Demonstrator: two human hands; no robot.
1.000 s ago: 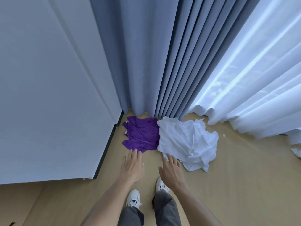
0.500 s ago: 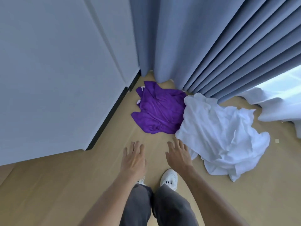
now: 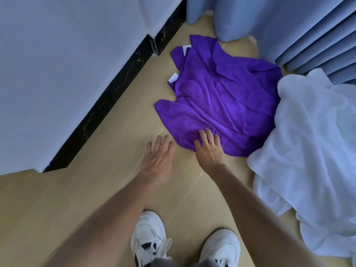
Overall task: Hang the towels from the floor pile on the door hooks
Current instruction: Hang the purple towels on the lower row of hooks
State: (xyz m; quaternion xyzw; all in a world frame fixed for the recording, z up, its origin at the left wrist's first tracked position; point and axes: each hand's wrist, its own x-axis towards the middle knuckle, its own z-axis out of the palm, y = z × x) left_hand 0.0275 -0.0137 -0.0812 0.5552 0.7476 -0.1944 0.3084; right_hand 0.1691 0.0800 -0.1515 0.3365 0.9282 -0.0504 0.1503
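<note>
A crumpled purple towel (image 3: 221, 97) lies on the wooden floor, with small white tags at its left edge. A larger white towel (image 3: 312, 151) is heaped to its right and overlaps its right side. My right hand (image 3: 209, 149) has its fingers spread, with the fingertips over the purple towel's near edge. It holds nothing. My left hand (image 3: 159, 158) hovers open above bare floor, just left of that towel's near corner. No door hooks are in view.
A white wall (image 3: 63, 64) with a black baseboard (image 3: 115, 93) runs along the left. Blue-grey curtains (image 3: 289, 29) hang down to the floor behind the towels. My two white shoes (image 3: 148, 239) stand at the bottom edge.
The view has dropped closer to the floor. Both hands have reached forward, and the right hand's fingertips now reach the purple towel's near edge.
</note>
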